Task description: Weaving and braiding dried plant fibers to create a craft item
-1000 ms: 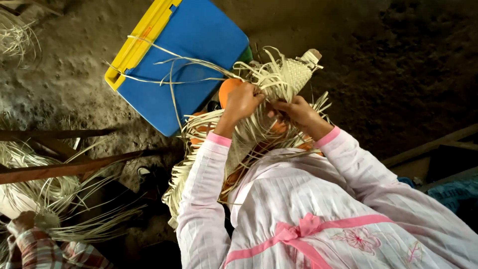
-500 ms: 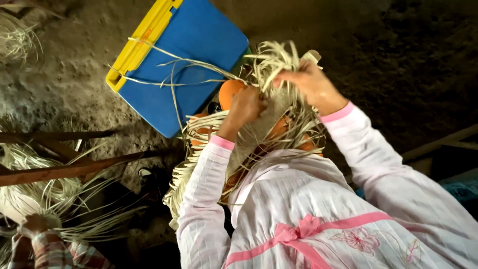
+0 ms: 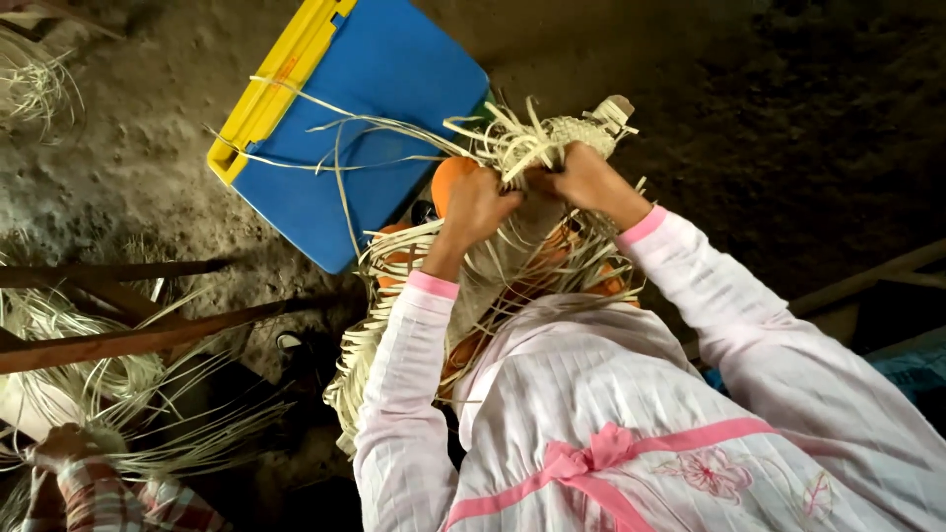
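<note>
1. Pale woven straw piece [image 3: 552, 148] sits at the middle of the view, just beside the lower right edge of the blue and yellow case [image 3: 365, 118], with loose strands fanning out from its top.
2. Left hand [image 3: 480, 202] is closed around a bunch of the strands on the woven piece's left side, fingers curled tight on them.
3. Right hand [image 3: 581, 177] is clamped on the woven piece's right side, touching the left hand's strands at the middle.
4. Long loose strands [image 3: 335, 138] trail from the woven piece across the blue face of the case.
5. An orange object [image 3: 450, 177] shows partly between the case and the left hand; what it is cannot be told.
6. More straw [image 3: 379, 335] hangs below the woven piece, over the person's lap.
7. Well to the lower left of the case, another person's hand [image 3: 61, 445] grips a separate bundle of straw [image 3: 148, 414] near dark wooden sticks [image 3: 118, 340] on the earth floor [image 3: 128, 158].
</note>
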